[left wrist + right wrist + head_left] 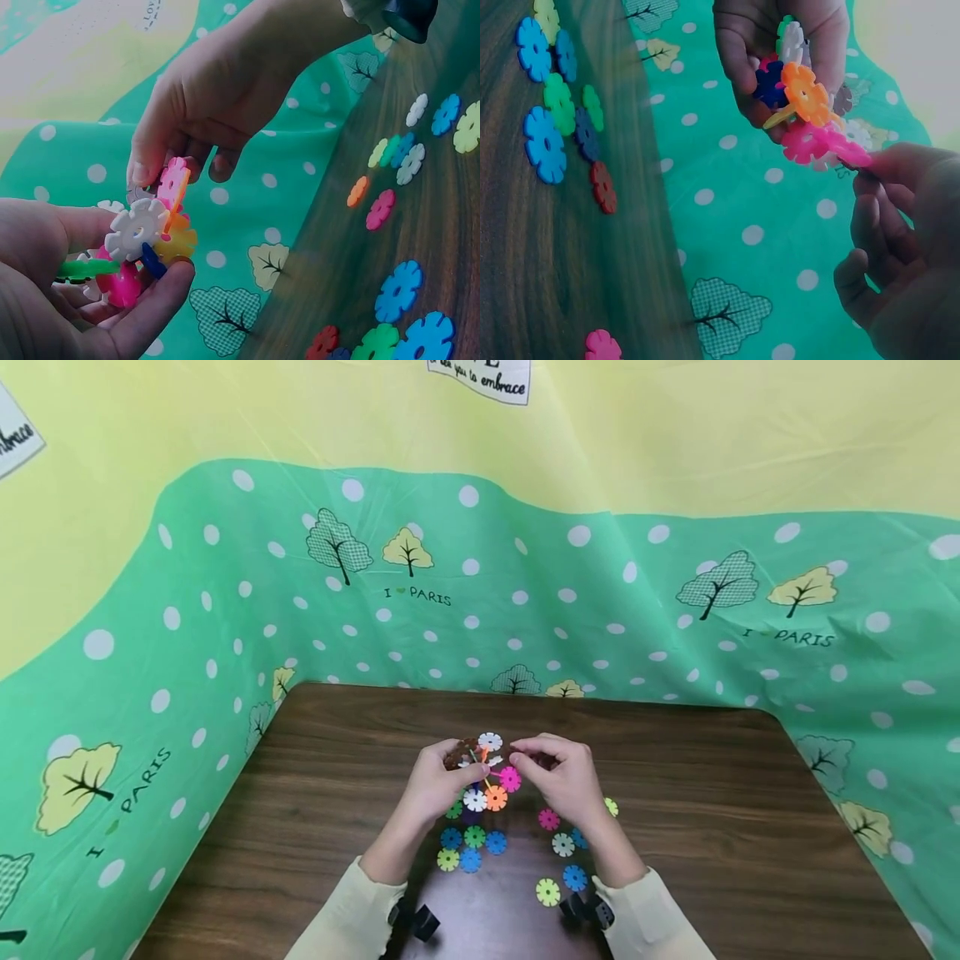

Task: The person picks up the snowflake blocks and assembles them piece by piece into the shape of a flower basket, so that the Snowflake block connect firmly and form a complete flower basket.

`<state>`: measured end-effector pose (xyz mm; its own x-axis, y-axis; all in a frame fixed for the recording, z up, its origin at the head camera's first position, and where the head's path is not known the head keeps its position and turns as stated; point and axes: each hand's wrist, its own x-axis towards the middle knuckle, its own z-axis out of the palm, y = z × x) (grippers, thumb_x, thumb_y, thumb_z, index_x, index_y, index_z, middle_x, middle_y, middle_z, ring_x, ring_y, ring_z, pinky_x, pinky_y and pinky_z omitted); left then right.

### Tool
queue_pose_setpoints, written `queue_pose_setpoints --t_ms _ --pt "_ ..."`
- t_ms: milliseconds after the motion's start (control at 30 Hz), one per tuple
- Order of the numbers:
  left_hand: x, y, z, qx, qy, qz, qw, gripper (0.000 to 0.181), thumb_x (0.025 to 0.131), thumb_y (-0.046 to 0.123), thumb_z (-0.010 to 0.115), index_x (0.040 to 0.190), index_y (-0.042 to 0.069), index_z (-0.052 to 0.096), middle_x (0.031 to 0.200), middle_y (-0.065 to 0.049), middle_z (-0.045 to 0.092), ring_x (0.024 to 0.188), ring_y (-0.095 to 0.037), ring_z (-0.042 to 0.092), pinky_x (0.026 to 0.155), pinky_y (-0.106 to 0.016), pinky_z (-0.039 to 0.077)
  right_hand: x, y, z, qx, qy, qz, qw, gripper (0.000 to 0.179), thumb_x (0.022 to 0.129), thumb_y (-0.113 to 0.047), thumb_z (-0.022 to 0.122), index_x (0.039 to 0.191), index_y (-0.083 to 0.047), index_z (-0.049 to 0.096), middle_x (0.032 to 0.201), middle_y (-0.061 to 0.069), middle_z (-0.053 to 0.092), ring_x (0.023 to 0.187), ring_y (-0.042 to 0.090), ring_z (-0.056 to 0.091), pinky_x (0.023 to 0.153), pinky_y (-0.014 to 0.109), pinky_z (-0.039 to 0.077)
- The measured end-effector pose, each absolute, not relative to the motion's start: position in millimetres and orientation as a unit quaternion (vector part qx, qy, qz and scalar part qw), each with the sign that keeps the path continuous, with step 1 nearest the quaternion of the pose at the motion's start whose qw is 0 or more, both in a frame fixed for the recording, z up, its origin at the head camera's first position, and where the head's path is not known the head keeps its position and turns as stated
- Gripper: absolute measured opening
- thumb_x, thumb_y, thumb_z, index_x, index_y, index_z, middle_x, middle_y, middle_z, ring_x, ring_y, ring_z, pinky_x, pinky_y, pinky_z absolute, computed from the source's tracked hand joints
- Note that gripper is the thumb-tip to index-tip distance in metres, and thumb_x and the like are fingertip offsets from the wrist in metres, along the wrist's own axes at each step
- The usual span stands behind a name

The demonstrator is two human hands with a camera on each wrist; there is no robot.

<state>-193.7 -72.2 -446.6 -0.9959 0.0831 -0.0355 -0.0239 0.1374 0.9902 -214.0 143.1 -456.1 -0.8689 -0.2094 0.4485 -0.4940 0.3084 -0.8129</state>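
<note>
My left hand holds a cluster of interlocked plastic snowflake discs above the table. A white disc, an orange disc and a dark blue disc show in it, along with pink, yellow and green ones. From the right, my right hand reaches to the cluster's edge. Its thumb and forefinger pinch a dark snowflake disc, seen nearly edge-on against a pink disc. The fingertips hide much of that dark disc.
Loose snowflake discs lie on the brown wooden table: a blue disc among several below the left hand, and a yellow-green disc with others near the right forearm. A green dotted cloth hangs behind the table.
</note>
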Motion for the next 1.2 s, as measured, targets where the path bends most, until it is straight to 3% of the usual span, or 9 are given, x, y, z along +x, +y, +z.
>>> queue_pose_setpoints --t_ms 367,633,867,1033,1200 --pt "-192.5 -77.9 -441.3 0.013 0.748 0.663 0.030 0.029 0.086 0.006 0.079 0.113 0.000 0.073 0.099 -0.013 0.075 0.080 -0.016 0.068 0.071 -0.031 0.061 -212.2 133.1 -454.0 0.224 -0.795 0.554 0.104 0.010 0.091 -0.019 0.080 0.100 -0.015 0.082 0.091 -0.001 0.078 0.064 0.015 0.059 0.053 0.026 0.050" --pt "-199.6 -83.5 -444.3 0.004 0.725 0.689 0.018 0.028 0.086 0.010 0.080 0.110 -0.003 0.074 0.097 -0.015 0.075 0.077 -0.018 0.067 0.070 -0.031 0.060 -219.0 137.7 -452.1 0.199 -0.791 0.577 0.045 0.020 0.100 -0.021 0.068 0.114 -0.010 0.077 0.105 0.006 0.078 0.088 0.014 0.070 0.075 0.026 0.057" --pt "-203.8 -89.8 -442.3 -0.031 0.718 0.695 0.004 0.034 0.084 0.012 0.084 0.110 -0.003 0.066 0.096 -0.012 0.071 0.081 -0.018 0.064 0.074 -0.035 0.058 -227.9 139.7 -469.4 0.190 -0.850 0.491 -0.028 0.015 0.099 -0.021 0.070 0.111 -0.015 0.076 0.094 0.003 0.075 0.076 0.017 0.062 0.065 0.028 0.054" --pt "-205.2 -95.9 -437.8 -0.041 0.718 0.695 -0.002 0.025 0.084 0.014 0.084 0.095 0.001 0.065 0.086 -0.004 0.068 0.078 -0.017 0.060 0.070 -0.031 0.052 -235.9 129.6 -484.8 0.247 -0.879 0.392 -0.110 0.013 0.094 -0.016 0.073 0.107 -0.014 0.076 0.085 -0.005 0.071 0.067 0.010 0.063 0.064 0.028 0.054" --pt "-203.6 -99.3 -438.2 -0.030 0.724 0.689 0.006 0.021 0.085 0.015 0.084 0.089 0.001 0.068 0.078 -0.001 0.062 0.074 -0.017 0.056 0.066 -0.031 0.048 -237.1 118.9 -498.7 0.289 -0.900 0.303 -0.121 0.011 0.092 -0.023 0.078 0.100 -0.015 0.075 0.078 -0.008 0.065 0.065 0.010 0.056 0.059 0.028 0.049"
